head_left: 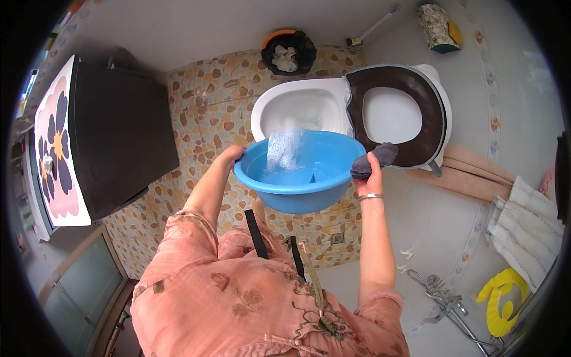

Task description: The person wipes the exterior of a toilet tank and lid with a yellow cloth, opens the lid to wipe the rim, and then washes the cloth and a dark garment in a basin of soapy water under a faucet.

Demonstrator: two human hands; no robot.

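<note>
A blue plastic basin hangs between my hands, tilted away from me over the near side of the white toilet bowl. Foamy water runs over its far rim into the bowl, and some liquid is still inside. My left hand is closed on the basin's left rim. At the right rim, my right hand grips the basin and also a bunched dark grey cloth, which sticks out above the fingers. The fingertips under the rim are hidden.
The raised toilet seat has a brown padded cover. Behind the bowl stands a black-lined bin with crumpled paper. A dark cabinet is at left. Towels and a shower mixer are at right, above patterned floor tiles.
</note>
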